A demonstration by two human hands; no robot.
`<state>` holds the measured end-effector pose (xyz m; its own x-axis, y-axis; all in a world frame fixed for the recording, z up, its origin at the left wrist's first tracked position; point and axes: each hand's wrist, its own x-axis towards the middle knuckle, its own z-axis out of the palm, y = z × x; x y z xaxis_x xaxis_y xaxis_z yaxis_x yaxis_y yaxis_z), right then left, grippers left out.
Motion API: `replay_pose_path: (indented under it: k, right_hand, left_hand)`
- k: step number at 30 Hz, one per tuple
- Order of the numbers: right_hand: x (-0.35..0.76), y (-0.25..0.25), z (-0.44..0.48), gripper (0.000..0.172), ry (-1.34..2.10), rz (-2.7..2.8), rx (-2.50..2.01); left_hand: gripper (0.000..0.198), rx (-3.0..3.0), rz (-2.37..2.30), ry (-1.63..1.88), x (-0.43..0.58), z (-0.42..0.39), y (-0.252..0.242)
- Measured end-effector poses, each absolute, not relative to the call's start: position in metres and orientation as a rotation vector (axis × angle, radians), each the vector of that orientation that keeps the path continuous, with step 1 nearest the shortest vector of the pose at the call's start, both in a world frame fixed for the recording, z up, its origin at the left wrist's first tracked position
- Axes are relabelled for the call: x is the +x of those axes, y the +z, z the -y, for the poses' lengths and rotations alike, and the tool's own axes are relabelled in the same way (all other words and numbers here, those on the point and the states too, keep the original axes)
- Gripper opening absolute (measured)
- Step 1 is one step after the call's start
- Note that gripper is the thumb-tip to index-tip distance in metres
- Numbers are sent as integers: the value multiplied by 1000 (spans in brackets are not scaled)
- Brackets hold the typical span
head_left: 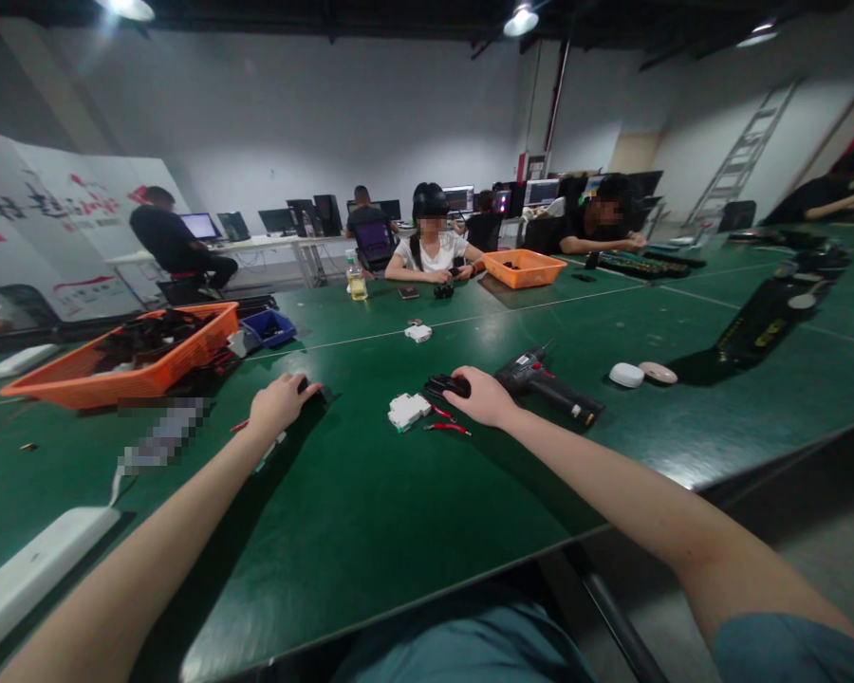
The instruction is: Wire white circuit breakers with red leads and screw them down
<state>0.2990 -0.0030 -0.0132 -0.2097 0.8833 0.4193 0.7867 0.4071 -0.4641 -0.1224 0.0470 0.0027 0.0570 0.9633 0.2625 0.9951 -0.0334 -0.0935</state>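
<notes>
My left hand rests on the green table, fingers curled over a small black object at its tips. My right hand reaches to a black part and its fingers close on it. Between the hands lies a white breaker-like module. Two short red-tipped wires lie just below the right hand. A black cordless screwdriver lies right of that hand.
An orange basket of dark parts and a blue bin stand at left. A white power strip lies near left. Another white module, white pebble-shaped items, a second orange basket and seated people are beyond.
</notes>
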Motion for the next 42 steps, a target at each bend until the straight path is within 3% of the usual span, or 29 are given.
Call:
replay_pose_path:
  k: [25,42]
  right_hand:
    - [302,-11,5,36,204,2045,-1401]
    - [302,-9,5,36,208,2059,-1426]
  left_hand:
    - [62,-2071,2055,-191,-119,-44,4]
    - [50,-2133,1947,-184,-125,-53,-11]
